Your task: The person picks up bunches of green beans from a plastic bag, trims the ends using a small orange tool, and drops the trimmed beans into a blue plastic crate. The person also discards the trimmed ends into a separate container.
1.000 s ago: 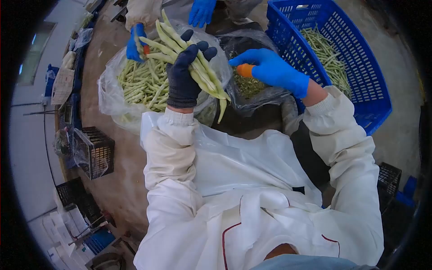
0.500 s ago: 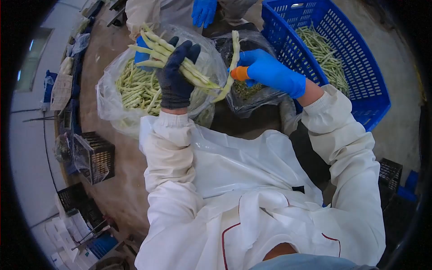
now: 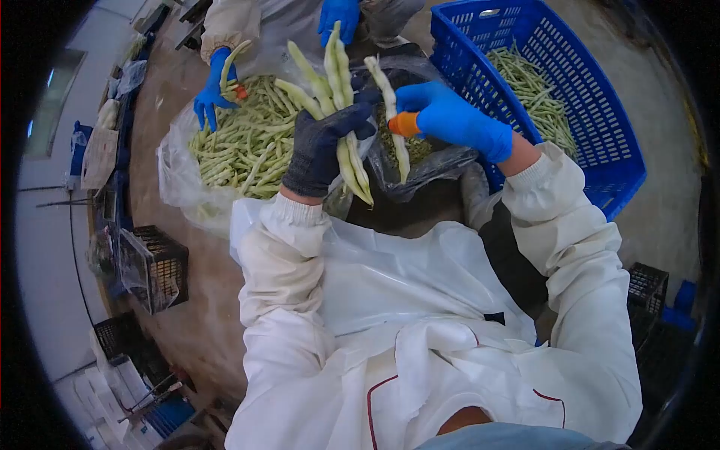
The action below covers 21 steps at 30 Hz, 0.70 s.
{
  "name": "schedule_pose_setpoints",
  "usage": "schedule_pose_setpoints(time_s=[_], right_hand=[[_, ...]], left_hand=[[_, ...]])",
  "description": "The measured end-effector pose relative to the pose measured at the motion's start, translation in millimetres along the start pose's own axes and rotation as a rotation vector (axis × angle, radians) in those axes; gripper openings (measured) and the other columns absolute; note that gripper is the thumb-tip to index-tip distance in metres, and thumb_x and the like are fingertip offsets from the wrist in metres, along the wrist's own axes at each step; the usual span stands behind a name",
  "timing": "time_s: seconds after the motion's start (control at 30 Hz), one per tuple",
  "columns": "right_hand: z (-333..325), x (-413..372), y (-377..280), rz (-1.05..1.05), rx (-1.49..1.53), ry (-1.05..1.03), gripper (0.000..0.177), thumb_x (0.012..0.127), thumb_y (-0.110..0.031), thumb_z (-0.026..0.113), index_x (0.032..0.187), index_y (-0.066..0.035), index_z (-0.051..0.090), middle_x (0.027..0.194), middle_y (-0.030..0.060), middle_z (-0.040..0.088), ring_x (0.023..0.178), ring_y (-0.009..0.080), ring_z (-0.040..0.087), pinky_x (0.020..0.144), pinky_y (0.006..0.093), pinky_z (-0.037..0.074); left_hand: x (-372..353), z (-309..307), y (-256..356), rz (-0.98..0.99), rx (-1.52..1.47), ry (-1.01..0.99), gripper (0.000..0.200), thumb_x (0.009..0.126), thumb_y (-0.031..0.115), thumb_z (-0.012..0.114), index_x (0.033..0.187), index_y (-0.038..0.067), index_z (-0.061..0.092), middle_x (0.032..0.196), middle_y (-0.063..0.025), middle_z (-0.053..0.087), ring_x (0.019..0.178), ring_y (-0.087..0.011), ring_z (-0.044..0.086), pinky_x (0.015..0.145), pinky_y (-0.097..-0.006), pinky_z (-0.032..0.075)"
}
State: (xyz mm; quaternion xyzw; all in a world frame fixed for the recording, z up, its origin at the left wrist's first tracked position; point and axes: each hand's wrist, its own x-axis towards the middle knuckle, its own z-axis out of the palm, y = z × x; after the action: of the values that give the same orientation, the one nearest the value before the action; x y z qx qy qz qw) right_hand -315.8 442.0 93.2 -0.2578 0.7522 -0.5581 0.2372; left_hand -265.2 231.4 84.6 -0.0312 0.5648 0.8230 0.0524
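Observation:
My left hand (image 3: 326,146), in a dark glove, is closed around several long green bean pods (image 3: 341,75) that fan upward and hang below the fist. In a blue glove with an orange cover on one finger, my right hand (image 3: 454,120) pinches a single pale pod (image 3: 390,112) by its side. That pod is nearly upright, just right of the bunch. Behind my hands, a clear plastic bag (image 3: 176,169) holds a heap of green beans (image 3: 251,142). A darker bag (image 3: 427,176) with small green scraps lies below the single pod.
A blue crate (image 3: 592,112) with green beans stands at the upper right. Across from me, a co-worker's blue-gloved hand (image 3: 214,97) holds a pod over the bean heap, and another blue glove (image 3: 339,16) shows at the top. A black crate (image 3: 161,262) sits at the left.
My left hand has turned and moved slightly right, so its pods now point more upward. The pod at my right hand hangs lower. The co-worker's hand has moved left, out from behind my left hand.

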Motion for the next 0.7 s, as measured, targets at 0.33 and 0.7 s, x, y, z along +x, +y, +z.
schedule_pose_setpoints(time_s=[0.33,0.7], right_hand=[[15.5,2.1,16.0,-0.113,-0.048,-0.131,0.029,0.086,-0.023,0.063,0.107,-0.002,0.064,0.086,0.0067,0.067,0.081,0.0129,0.06,0.078,0.0304,0.048],[23.3,-5.6,11.5,-0.093,-0.079,0.051,0.026,0.091,-0.014,0.057,0.113,-0.002,0.063,0.093,0.0089,0.067,0.08,0.0141,0.061,0.074,0.0295,0.05]], left_hand=[[8.4,-7.9,1.6,0.146,-0.075,0.081,0.033,0.082,0.009,0.063,0.114,0.0,0.06,0.096,-0.0061,0.065,0.078,-0.0121,0.061,0.069,-0.0254,0.05],[7.7,-20.1,-1.7,0.097,-0.087,0.197,0.023,0.081,0.007,0.069,0.102,-0.001,0.066,0.096,-0.0084,0.063,0.083,-0.0169,0.065,0.071,-0.0296,0.057]])
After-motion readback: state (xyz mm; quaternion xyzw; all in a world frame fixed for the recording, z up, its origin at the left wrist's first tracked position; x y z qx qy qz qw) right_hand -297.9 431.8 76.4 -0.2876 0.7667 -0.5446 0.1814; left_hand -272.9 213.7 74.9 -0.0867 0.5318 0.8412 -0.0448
